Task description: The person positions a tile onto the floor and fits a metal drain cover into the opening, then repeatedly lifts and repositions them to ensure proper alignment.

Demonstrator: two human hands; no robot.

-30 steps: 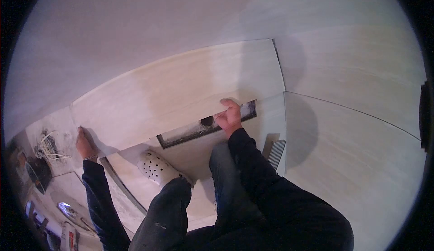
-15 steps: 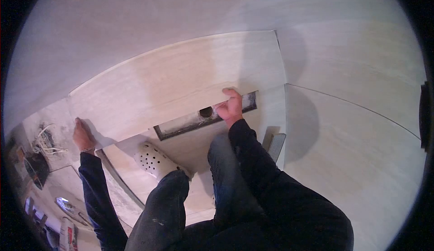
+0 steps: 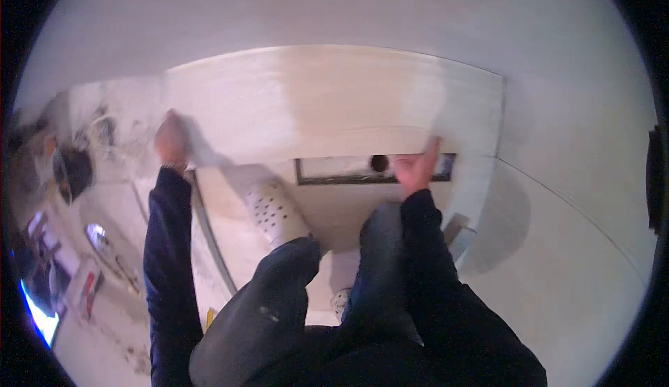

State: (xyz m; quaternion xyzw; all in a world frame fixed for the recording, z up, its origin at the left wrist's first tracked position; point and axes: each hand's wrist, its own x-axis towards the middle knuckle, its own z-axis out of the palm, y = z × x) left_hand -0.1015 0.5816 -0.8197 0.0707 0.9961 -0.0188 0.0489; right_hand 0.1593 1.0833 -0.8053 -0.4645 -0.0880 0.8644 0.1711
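Observation:
A long beige tile (image 3: 334, 101) with faint veining stands along the wall in front of me. My left hand (image 3: 171, 142), slightly blurred, is closed at its left end. My right hand (image 3: 417, 171) grips its lower edge toward the right, thumb up on the face and fingers bent below. Beneath that edge lies a dark-framed rectangular recess (image 3: 304, 174) with a round dark hole (image 3: 378, 163); my right hand covers part of the recess.
My white perforated clog (image 3: 273, 213) stands on the beige floor below the tile. A metal strip (image 3: 210, 237) runs along the floor's left side. Loose wires (image 3: 102, 124) and a dark bucket-like object (image 3: 72, 172) are at the left. A metal-edged piece (image 3: 461, 239) leans at the right.
The camera view has turned, so the tile and both hands appear farther right and the tile more level. Both hands remain at the same parts of the tile.

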